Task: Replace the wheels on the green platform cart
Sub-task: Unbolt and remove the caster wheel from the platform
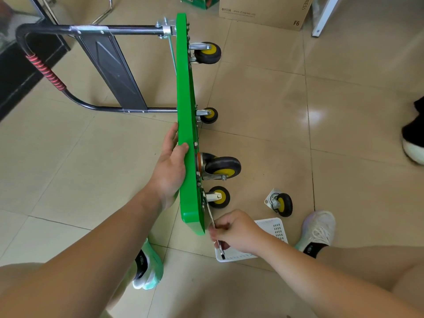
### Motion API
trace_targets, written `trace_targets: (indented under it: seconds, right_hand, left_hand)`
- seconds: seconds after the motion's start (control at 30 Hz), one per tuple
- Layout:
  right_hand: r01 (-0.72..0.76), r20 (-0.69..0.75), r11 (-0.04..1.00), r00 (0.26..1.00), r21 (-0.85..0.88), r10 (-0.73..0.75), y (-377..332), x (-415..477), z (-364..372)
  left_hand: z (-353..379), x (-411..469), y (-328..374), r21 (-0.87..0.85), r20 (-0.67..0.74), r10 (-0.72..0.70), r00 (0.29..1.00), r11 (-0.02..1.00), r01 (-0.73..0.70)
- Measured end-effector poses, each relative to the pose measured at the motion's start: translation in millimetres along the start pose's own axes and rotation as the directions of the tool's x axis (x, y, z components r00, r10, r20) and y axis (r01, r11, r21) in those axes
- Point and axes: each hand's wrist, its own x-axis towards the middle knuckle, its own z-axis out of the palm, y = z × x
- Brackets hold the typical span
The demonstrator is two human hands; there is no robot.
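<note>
1. The green metal platform cart (pixel 187 99) stands on its long edge on the tiles. Its deck runs straight away from me, and all its wheels point to the right.
2. My left hand (pixel 171 166) grips the deck's upper edge with the thumb hooked over it. I judge it is only steadying the cart upright.
3. My right hand (pixel 234 230) sits just below and to the right of the left hand. It is clamped on a slim silver spanner (pixel 211 215).
4. The spanner's head reaches up and left from that hand to the mounting plate of the small black-and-yellow caster (pixel 219 197) at the deck's near end. I cannot tell whether it is seated on a nut.
5. The spanner's long axis lies almost along the deck. My right hand is the nearer one, so the turning falls to it, and I expect short strokes close to the deck's rim.
6. A loose black-and-yellow caster (pixel 281 204) lies on the floor to the right of my right hand.
7. A white slotted plastic basket (pixel 275 228) sits under that hand.
</note>
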Motion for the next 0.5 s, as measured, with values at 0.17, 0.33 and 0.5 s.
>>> trace_targets:
  seconds: [0.17,0.33,0.5]
  right_hand:
    - [-0.057,0.055,0.989,0.997,0.137,0.050,-28.6,-9.2,1.4]
    - [-0.088,0.089,0.974,0.994,0.207,0.071,-35.9,-8.2,0.3]
    - [-0.099,0.122,0.971,0.990,0.219,0.074,-36.9,-3.7,-2.1]
  left_hand:
    - [1.1,-2.7,1.4,-0.029,0.001,-0.010,1.000,1.000,0.010]
    - [0.3,-2.7,1.0,-0.030,0.011,-0.010,1.000,0.999,0.011]
    - [-0.2,-1.5,0.2,-0.026,0.022,-0.010,1.000,1.000,0.011]
